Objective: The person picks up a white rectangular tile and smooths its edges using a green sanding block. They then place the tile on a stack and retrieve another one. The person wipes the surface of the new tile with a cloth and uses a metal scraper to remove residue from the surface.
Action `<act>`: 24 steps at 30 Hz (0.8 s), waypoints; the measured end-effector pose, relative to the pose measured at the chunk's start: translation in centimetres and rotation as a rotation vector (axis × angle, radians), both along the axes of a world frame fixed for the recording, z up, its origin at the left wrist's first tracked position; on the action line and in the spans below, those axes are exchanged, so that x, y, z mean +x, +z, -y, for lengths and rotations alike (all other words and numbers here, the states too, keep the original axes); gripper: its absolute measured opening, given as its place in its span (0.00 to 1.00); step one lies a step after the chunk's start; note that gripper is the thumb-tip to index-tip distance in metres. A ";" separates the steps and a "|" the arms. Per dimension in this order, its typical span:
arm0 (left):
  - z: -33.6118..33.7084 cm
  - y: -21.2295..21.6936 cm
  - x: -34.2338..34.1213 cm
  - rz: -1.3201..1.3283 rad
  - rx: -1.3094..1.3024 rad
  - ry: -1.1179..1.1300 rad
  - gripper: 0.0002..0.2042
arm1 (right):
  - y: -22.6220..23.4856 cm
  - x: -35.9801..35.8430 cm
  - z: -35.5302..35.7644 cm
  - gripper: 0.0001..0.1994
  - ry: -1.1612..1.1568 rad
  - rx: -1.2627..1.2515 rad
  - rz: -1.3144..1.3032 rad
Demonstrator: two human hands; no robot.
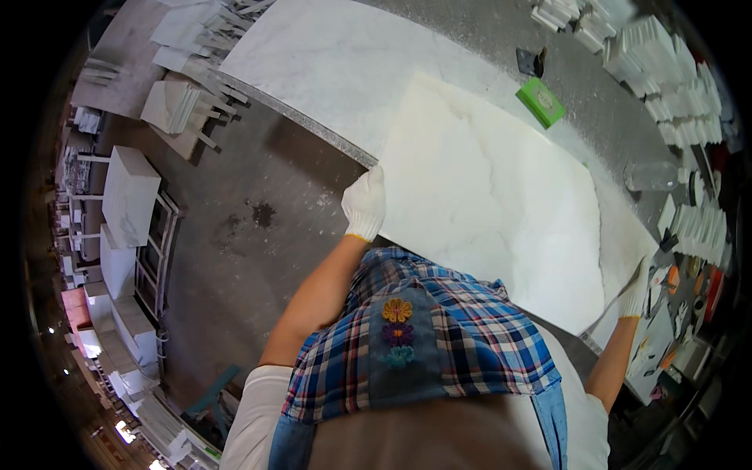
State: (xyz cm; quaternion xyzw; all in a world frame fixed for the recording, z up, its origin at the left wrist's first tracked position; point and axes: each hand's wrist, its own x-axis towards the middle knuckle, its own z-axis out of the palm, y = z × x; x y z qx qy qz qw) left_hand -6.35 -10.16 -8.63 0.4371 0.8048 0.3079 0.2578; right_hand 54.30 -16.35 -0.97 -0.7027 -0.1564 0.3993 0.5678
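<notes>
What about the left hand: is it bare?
No, the left hand wears a white glove with a yellow-edged cuff.

On the far right we see a green box (540, 103), a clear bottle (652, 176) nearer us, and tiles (646, 51) beyond; on our left, white blocks (129, 200) and a dark floor stain (264, 214).

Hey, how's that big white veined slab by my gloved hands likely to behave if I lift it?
The white slab is probably stiff: its face looks flat, with no visible sag. Its broad, stone-like body suggests real weight. The veining might mean weak lines, so it could crack if knocked.
</notes>
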 end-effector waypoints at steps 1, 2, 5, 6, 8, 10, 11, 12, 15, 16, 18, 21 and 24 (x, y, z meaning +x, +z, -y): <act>0.0 -0.2 0.0 -0.021 -0.015 -0.005 0.26 | 0.1 0.2 0.1 0.29 -0.011 -0.007 -0.023; -0.1 -0.5 -0.1 -0.044 -0.030 -0.014 0.26 | 0.1 0.5 0.3 0.29 0.000 0.001 -0.066; -0.1 -0.6 -0.1 -0.057 -0.009 -0.031 0.27 | -0.1 1.4 0.5 0.31 0.022 0.010 -0.128; 0.0 -0.6 -0.2 -0.060 -0.010 -0.034 0.27 | -0.3 1.3 0.5 0.31 0.018 0.007 -0.103; 0.1 -0.6 -0.2 -0.044 -0.016 -0.012 0.28 | -0.1 1.4 0.6 0.32 0.046 -0.004 -0.130; 0.1 -0.3 -0.1 -0.036 -0.039 -0.001 0.28 | 0.2 1.3 0.7 0.32 0.111 -0.023 -0.232; 0.1 -0.1 -0.1 -0.042 -0.047 -0.002 0.28 | 0.3 1.2 0.6 0.32 0.125 -0.021 -0.225; 0.1 -0.2 -0.1 -0.052 -0.035 -0.005 0.27 | 0.5 1.0 0.8 0.32 0.136 -0.024 -0.218; 0.3 -0.2 -0.2 -0.065 -0.021 -0.021 0.26 | 0.8 0.7 0.9 0.32 0.132 -0.043 -0.225; 0.2 -0.1 -0.2 -0.056 -0.026 -0.027 0.26 | 0.8 0.8 0.9 0.32 0.122 -0.051 -0.233; 0.2 0.2 -0.2 -0.048 -0.026 -0.035 0.26 | 0.4 1.4 0.9 0.32 0.125 -0.057 -0.238; 0.3 0.3 -0.2 -0.048 -0.035 -0.038 0.27 | 0.7 1.1 0.5 0.31 0.142 -0.052 -0.311; 0.2 0.0 -0.2 -0.048 -0.085 -0.044 0.28 | 0.9 0.0 0.5 0.31 0.125 -0.030 -0.279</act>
